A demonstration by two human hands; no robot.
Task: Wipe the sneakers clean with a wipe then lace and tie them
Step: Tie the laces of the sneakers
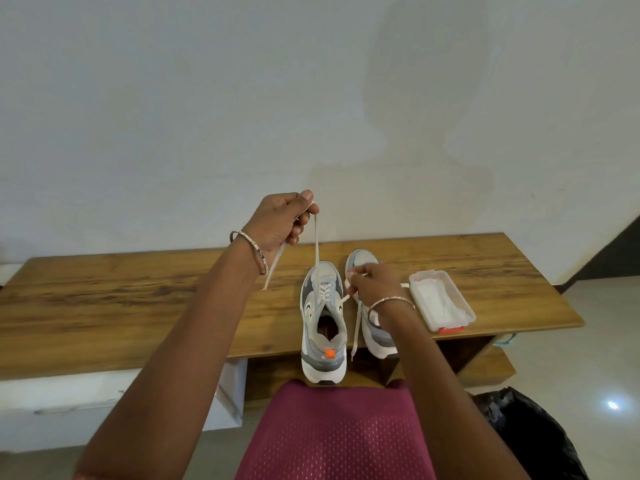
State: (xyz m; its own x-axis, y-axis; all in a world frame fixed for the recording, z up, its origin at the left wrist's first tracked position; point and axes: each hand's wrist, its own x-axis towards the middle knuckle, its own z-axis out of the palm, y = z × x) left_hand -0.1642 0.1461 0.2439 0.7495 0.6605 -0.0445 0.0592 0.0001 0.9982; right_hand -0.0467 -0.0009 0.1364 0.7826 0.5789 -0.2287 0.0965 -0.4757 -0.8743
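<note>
Two grey and white sneakers stand side by side on a wooden table, toes pointing away from me. The left sneaker has an orange heel tab and a white lace partly threaded through its eyelets. My left hand is raised above the table, shut on one end of that lace and holding it taut upward. My right hand pinches the other lace end low beside the shoe's tongue, and covers part of the right sneaker.
A clear plastic box of white wipes with an orange clip lies on the table right of the sneakers. A black bag sits on the floor at lower right. A white wall rises behind the table.
</note>
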